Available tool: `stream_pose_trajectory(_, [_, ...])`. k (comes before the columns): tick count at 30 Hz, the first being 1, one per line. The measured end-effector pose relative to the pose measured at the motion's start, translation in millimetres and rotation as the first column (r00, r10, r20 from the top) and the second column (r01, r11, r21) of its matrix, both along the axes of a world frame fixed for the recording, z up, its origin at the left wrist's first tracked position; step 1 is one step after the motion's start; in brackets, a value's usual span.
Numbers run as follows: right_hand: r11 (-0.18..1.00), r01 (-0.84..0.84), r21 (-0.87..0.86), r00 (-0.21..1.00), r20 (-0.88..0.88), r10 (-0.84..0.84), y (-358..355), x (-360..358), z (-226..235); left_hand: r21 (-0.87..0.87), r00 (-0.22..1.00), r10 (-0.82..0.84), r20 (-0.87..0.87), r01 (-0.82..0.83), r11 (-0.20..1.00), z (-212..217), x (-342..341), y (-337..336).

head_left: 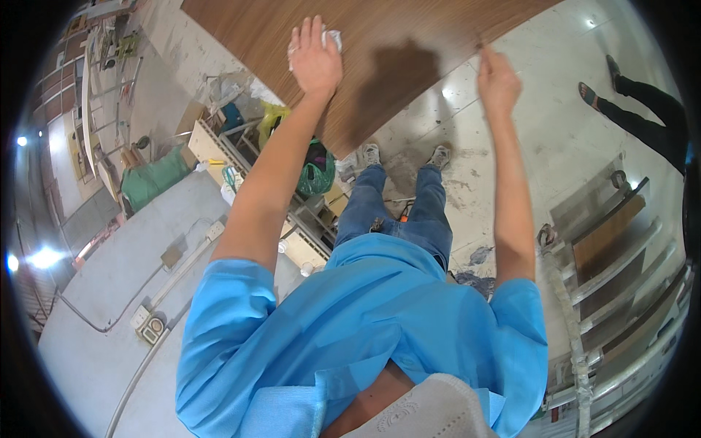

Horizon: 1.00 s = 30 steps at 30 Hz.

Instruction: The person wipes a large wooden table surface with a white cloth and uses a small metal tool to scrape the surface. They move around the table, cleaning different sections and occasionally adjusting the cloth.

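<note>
My left hand (316, 64) is spread over a crumpled white cloth (335, 39), holding it against a large brown wood-grain panel (241, 29). Most of the cloth is hidden under the palm. At the panel's right edge, my right hand (499, 86) is closed, with its fingertips together against the edge or just above it. Something small and dark shows at those fingertips, too blurred to name. Both forearms reach forward, and the shadow of my head falls across the panel between them.
Left of my legs stands a low rack (241, 157) with a green plastic bag (317, 169). A grey surface (102, 350) with cables and a socket spreads at the lower left. Metal racking (584, 343) stands at right, and another person's legs (646, 109) show beyond it.
</note>
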State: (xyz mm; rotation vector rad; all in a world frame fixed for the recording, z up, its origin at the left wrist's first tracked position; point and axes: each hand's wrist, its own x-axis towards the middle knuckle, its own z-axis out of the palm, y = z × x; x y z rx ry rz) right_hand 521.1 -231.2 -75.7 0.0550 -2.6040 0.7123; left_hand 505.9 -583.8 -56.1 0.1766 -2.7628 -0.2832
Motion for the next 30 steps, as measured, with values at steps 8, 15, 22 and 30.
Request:
stream_pose_trajectory(8, [0.995,-0.087,0.042,0.996,0.026,0.086,-84,81,13,-0.043,0.988,-0.047,-0.148,0.041,0.998,-2,-3,2])
stream_pose_trajectory(15, [0.98,-0.201,-0.01,0.973,0.112,0.201,-180,187,17,0.14,0.955,-0.293,-0.051,0.297,0.945,4,39,-31])
stream_pose_trajectory(22, [0.92,-0.389,0.044,0.906,0.197,0.374,-211,230,25,0.308,0.955,-0.296,-0.022,0.288,0.907,9,138,-106])
stream_pose_trajectory(30, [0.992,0.037,-0.121,0.999,0.0,-0.038,-155,144,9,0.372,0.906,0.14,0.399,-0.3,0.879,-37,373,-228])
